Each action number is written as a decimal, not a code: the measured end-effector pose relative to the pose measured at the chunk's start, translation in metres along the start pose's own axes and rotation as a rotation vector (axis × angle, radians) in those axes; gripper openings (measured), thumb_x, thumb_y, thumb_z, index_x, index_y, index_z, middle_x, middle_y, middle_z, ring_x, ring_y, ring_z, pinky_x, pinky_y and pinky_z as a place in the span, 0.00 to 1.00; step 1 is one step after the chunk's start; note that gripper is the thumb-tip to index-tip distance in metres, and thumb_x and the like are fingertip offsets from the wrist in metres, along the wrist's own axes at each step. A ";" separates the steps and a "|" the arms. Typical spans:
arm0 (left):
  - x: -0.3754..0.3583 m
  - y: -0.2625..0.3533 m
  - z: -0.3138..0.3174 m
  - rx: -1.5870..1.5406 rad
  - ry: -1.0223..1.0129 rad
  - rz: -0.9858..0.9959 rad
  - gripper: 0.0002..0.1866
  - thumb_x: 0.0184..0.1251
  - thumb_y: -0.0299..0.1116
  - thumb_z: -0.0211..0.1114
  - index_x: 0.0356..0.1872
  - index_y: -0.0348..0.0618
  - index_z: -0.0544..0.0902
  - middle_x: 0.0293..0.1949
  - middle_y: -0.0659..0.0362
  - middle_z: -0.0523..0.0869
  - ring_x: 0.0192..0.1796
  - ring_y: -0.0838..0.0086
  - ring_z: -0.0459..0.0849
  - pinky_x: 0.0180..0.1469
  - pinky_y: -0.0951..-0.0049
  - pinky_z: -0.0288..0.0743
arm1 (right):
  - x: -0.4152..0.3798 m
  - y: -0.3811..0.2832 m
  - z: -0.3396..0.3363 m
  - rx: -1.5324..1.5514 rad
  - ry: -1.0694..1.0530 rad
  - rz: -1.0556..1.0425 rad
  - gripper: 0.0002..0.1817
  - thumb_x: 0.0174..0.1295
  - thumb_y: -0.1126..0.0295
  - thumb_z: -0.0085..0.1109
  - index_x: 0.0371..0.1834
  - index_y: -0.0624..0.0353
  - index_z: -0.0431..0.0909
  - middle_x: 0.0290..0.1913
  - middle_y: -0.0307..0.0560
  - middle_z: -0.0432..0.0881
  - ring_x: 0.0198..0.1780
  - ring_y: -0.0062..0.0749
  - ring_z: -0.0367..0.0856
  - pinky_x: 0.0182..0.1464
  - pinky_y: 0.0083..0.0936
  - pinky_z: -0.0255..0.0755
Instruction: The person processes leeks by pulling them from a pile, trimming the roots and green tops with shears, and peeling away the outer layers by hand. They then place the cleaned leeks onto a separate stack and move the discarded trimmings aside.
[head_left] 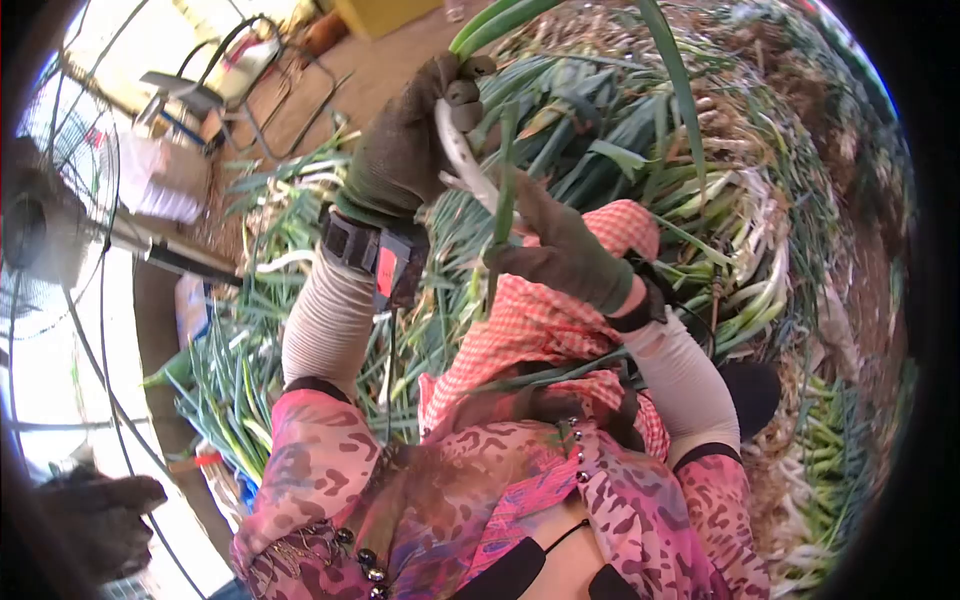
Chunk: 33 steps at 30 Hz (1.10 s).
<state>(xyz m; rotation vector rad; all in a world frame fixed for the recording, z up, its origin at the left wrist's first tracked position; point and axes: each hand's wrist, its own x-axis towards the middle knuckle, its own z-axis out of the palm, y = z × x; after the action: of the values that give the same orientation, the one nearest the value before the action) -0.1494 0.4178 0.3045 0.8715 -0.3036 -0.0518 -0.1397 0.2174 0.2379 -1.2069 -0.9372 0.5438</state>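
Note:
My left hand (400,140), in a dark glove, is closed around a green onion (462,155). The onion's green leaves rise above that hand, and its white stalk slants down to the right. In a similar glove, my right hand (568,250) is closed at the lower end of the stalk, with a strip of green leaf (504,195) between its fingers. Straps circle both wrists, and a small device sits on the left one. Beneath the hands lie a checked red cloth (515,325) over the lap and a heap of green onions (570,115).
More green onions (235,385) lie at the left, and others (825,460) line the right side. A fan (35,220) stands at the left edge. Behind it are a white sack (160,180) and a metal-framed chair (190,90). Another dark gloved hand (100,520) shows at lower left.

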 end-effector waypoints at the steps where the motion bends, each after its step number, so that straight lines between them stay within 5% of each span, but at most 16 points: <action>1: 0.012 -0.007 0.014 0.011 0.050 -0.006 0.23 0.74 0.47 0.53 0.56 0.37 0.73 0.32 0.68 0.72 0.35 0.81 0.74 0.40 0.75 0.75 | 0.002 -0.001 -0.005 0.053 0.038 -0.068 0.38 0.57 0.65 0.71 0.68 0.61 0.59 0.58 0.50 0.76 0.61 0.37 0.75 0.57 0.30 0.72; 3: 0.032 -0.022 0.040 0.032 0.159 -0.017 0.23 0.73 0.47 0.55 0.55 0.37 0.73 0.33 0.67 0.74 0.38 0.78 0.76 0.41 0.73 0.76 | 0.004 0.000 -0.017 0.163 0.106 -0.203 0.39 0.57 0.65 0.70 0.68 0.60 0.57 0.57 0.48 0.76 0.62 0.35 0.74 0.55 0.28 0.74; 4: 0.042 -0.032 0.041 -0.069 0.033 -0.035 0.22 0.71 0.45 0.57 0.55 0.38 0.73 0.38 0.64 0.80 0.43 0.73 0.80 0.44 0.70 0.79 | -0.003 -0.010 -0.019 0.075 0.239 -0.254 0.32 0.60 0.69 0.67 0.65 0.62 0.64 0.52 0.43 0.78 0.49 0.21 0.77 0.49 0.22 0.73; 6: 0.067 -0.052 0.049 -0.179 -0.291 -0.097 0.21 0.73 0.42 0.55 0.58 0.37 0.73 0.45 0.59 0.81 0.47 0.69 0.81 0.49 0.68 0.78 | -0.011 -0.033 -0.033 -0.190 0.431 -0.164 0.24 0.60 0.69 0.67 0.57 0.61 0.70 0.44 0.39 0.79 0.42 0.21 0.77 0.41 0.24 0.74; 8: 0.076 -0.066 0.065 -0.042 -0.128 -0.176 0.22 0.73 0.41 0.55 0.61 0.39 0.72 0.58 0.53 0.78 0.58 0.64 0.78 0.58 0.63 0.76 | -0.021 -0.041 -0.052 -0.293 0.637 -0.155 0.10 0.62 0.70 0.64 0.43 0.61 0.79 0.32 0.33 0.78 0.32 0.18 0.73 0.34 0.24 0.71; 11: 0.093 -0.082 0.071 0.000 -0.191 -0.077 0.23 0.72 0.43 0.56 0.61 0.40 0.71 0.61 0.51 0.76 0.62 0.63 0.76 0.62 0.60 0.74 | -0.037 -0.031 -0.069 -0.031 0.658 -0.227 0.07 0.63 0.73 0.61 0.42 0.63 0.79 0.34 0.34 0.79 0.34 0.18 0.75 0.35 0.21 0.72; 12: 0.092 -0.080 0.072 -0.064 -0.245 -0.166 0.23 0.72 0.43 0.56 0.62 0.41 0.71 0.57 0.51 0.78 0.60 0.62 0.77 0.61 0.59 0.74 | -0.042 -0.030 -0.073 -0.019 0.619 -0.399 0.07 0.65 0.74 0.59 0.44 0.65 0.79 0.36 0.35 0.79 0.36 0.17 0.77 0.36 0.17 0.72; 15: 0.093 -0.090 0.091 -0.001 -0.164 -0.094 0.20 0.70 0.45 0.60 0.53 0.40 0.76 0.45 0.56 0.83 0.46 0.68 0.83 0.50 0.67 0.78 | -0.062 -0.035 -0.083 0.190 0.632 -0.406 0.09 0.66 0.73 0.59 0.44 0.66 0.79 0.39 0.37 0.81 0.39 0.19 0.79 0.38 0.16 0.74; 17: 0.101 -0.094 0.094 -0.059 -0.088 -0.154 0.18 0.70 0.45 0.60 0.49 0.40 0.78 0.39 0.58 0.84 0.40 0.70 0.83 0.46 0.70 0.78 | -0.069 -0.034 -0.102 -0.520 0.708 -0.417 0.10 0.67 0.71 0.59 0.45 0.66 0.80 0.40 0.39 0.82 0.40 0.21 0.81 0.40 0.17 0.76; 21: 0.125 -0.102 0.110 -0.115 -0.032 -0.097 0.13 0.69 0.43 0.62 0.41 0.42 0.79 0.32 0.64 0.83 0.31 0.80 0.80 0.28 0.83 0.73 | -0.071 -0.046 -0.136 -0.329 0.745 -0.373 0.10 0.69 0.69 0.54 0.47 0.61 0.81 0.38 0.42 0.83 0.40 0.24 0.83 0.42 0.20 0.77; 23: 0.140 -0.085 0.129 0.083 -0.102 -0.054 0.11 0.69 0.40 0.63 0.40 0.43 0.80 0.32 0.66 0.83 0.30 0.81 0.79 0.26 0.86 0.72 | -0.087 -0.052 -0.181 -0.472 0.857 -0.318 0.12 0.70 0.68 0.52 0.49 0.62 0.81 0.38 0.41 0.84 0.40 0.23 0.82 0.44 0.21 0.76; 25: 0.167 -0.078 0.145 0.027 -0.138 0.106 0.11 0.71 0.40 0.60 0.43 0.43 0.81 0.38 0.62 0.85 0.35 0.81 0.83 0.28 0.86 0.75 | -0.111 -0.079 -0.210 -0.168 0.979 -0.309 0.13 0.70 0.66 0.53 0.48 0.62 0.81 0.35 0.40 0.84 0.36 0.22 0.81 0.41 0.23 0.75; 27: 0.187 -0.057 0.144 -0.087 -0.416 0.059 0.12 0.72 0.37 0.58 0.49 0.41 0.79 0.46 0.57 0.85 0.48 0.70 0.84 0.48 0.74 0.83 | -0.157 -0.101 -0.245 -0.321 1.192 -0.260 0.14 0.69 0.62 0.54 0.44 0.61 0.83 0.32 0.37 0.83 0.32 0.20 0.78 0.37 0.21 0.72; 29: 0.205 -0.048 0.150 -0.050 -0.511 0.025 0.13 0.72 0.37 0.58 0.48 0.40 0.79 0.48 0.53 0.84 0.46 0.68 0.85 0.47 0.73 0.84 | -0.219 -0.102 -0.288 -0.456 1.477 -0.112 0.15 0.68 0.58 0.56 0.40 0.60 0.83 0.30 0.36 0.83 0.31 0.17 0.77 0.34 0.18 0.68; 31: 0.226 -0.062 0.149 -0.065 -0.527 0.202 0.13 0.71 0.37 0.59 0.48 0.39 0.80 0.48 0.52 0.84 0.45 0.68 0.86 0.47 0.73 0.84 | -0.296 -0.093 -0.325 -0.441 1.684 -0.172 0.18 0.66 0.54 0.58 0.37 0.61 0.83 0.31 0.43 0.84 0.31 0.28 0.80 0.35 0.25 0.71; 33: 0.234 -0.089 0.145 -0.213 -0.443 0.102 0.13 0.72 0.38 0.58 0.48 0.39 0.79 0.47 0.54 0.85 0.45 0.72 0.85 0.46 0.77 0.81 | -0.353 -0.097 -0.317 -1.048 1.719 0.328 0.27 0.60 0.51 0.63 0.39 0.71 0.80 0.30 0.55 0.83 0.33 0.40 0.81 0.38 0.35 0.73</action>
<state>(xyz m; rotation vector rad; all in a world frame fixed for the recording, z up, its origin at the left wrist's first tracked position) 0.0402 0.2131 0.3804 0.6251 -0.7426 -0.1803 -0.0727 -0.2601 0.1973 -2.0714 0.6166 -0.8872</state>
